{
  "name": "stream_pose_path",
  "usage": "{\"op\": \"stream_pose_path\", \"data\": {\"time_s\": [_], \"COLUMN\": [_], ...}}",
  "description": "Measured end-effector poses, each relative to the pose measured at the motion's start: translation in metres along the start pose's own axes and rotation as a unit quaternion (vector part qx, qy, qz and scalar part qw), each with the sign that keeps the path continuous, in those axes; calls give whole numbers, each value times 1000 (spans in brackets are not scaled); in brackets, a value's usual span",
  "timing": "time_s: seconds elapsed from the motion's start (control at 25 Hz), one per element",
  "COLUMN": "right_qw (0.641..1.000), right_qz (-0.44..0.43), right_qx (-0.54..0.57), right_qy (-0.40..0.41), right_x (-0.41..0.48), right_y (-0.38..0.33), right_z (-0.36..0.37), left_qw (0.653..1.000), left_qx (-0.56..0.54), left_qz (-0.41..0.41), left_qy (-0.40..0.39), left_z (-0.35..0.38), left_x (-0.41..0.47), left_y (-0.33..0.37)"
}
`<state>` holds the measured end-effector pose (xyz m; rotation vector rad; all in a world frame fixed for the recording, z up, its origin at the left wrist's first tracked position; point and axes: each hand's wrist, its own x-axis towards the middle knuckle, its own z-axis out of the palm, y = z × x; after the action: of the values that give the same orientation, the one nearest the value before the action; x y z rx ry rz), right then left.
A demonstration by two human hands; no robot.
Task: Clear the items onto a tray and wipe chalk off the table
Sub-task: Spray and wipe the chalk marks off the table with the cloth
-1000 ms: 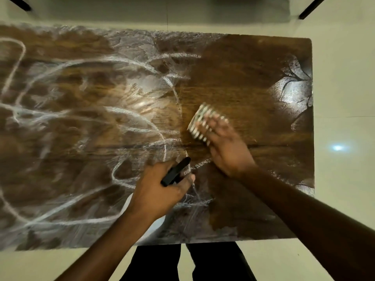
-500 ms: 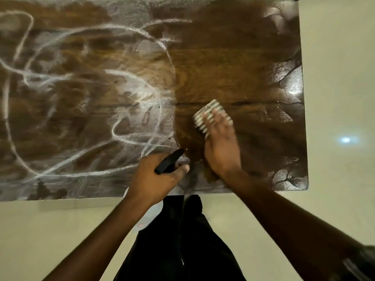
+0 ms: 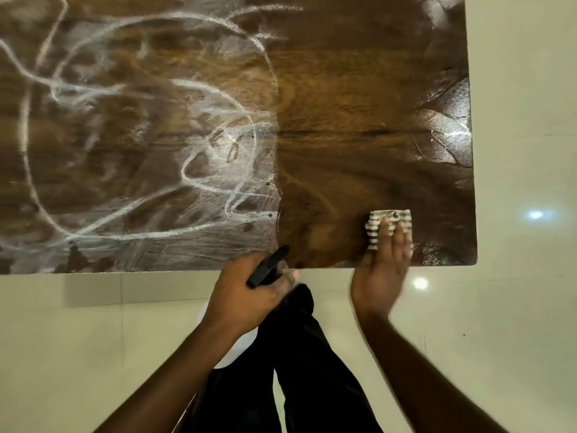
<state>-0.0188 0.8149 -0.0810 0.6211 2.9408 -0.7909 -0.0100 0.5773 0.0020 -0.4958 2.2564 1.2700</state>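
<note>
The dark wooden table [image 3: 359, 89] fills the upper part of the view. White chalk scribbles [image 3: 131, 151] cover its left and middle; the right part looks wiped and wet. My right hand [image 3: 382, 270] presses a striped white-and-grey cloth [image 3: 379, 221] flat on the table near the front right corner. My left hand [image 3: 246, 292] hovers at the table's front edge, gripping a spray bottle whose black trigger head [image 3: 268, 270] sticks out above the fingers; its white body [image 3: 240, 348] is mostly hidden under my forearm.
Pale glossy floor tiles [image 3: 515, 276] surround the table on the right and in front. My legs in black trousers [image 3: 296, 370] stand just before the front edge. No tray is in view.
My right hand has slid the cloth rightward and toward the front edge, to the front right corner. The view has shifted down, showing more floor. My left hand stays at the edge with the bottle.
</note>
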Motion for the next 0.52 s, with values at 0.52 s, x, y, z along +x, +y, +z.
{"op": "stream_pose_path", "data": {"time_s": [0.52], "right_qw": [985], "right_qz": [-142], "right_qx": [-57], "right_qy": [-84], "right_x": [60], "right_y": [-60], "right_z": [23], "left_qw": [993], "left_qx": [-58], "left_qz": [-34], "left_qy": [99], "left_z": [-57], "left_x": [11], "left_y": [-19]}}
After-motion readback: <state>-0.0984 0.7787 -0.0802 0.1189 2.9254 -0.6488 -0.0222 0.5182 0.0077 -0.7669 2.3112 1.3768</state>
